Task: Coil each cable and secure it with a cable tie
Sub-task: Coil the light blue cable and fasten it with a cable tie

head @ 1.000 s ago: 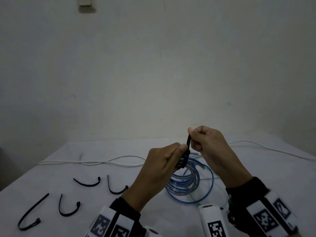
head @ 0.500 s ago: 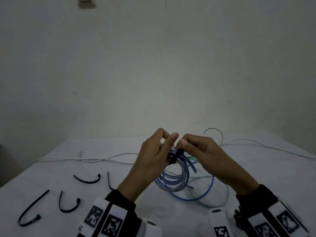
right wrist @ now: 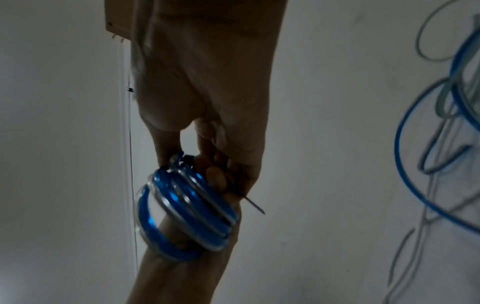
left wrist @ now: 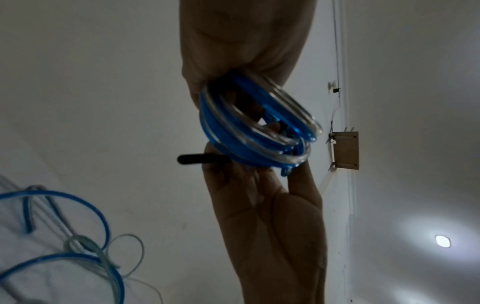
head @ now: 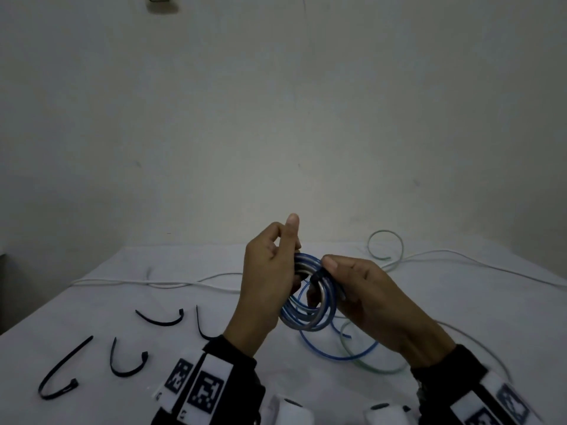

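In the head view, both hands meet just below the middle of the frame, above the white counter (head: 184, 271). The left hand (head: 270, 280) grips the left side of the blue coil (head: 310, 317) with curled fingers, its thumb sticking up, while the right hand (head: 368, 296) pinches the coil's upper right, where a black cable tie (head: 316, 276) wraps the strands. The coil hangs in the air between the hands, and loose blue and pale green cable loops lie on the counter below and to its right. Four spare ties (head: 122, 360) lie curved at the lower left, and a white cable (head: 159, 283) runs across the far counter. In the left wrist view, the left hand (left wrist: 270, 222) rises from the bottom centre, fingers closed on the lower edge of the coil (left wrist: 249, 131), with the tie's black tail (left wrist: 197, 159) jutting left; the right hand (left wrist: 244, 41) reaches down from the top and clasps the coil's upper edge. In the right wrist view, the right hand (right wrist: 205, 86) comes from the top, fingers pinching the coil (right wrist: 187, 209) at its top, the thin tie tail (right wrist: 253, 203) poking out to the right; the left hand (right wrist: 182, 273) comes up from below, its fingers hidden behind the coil.
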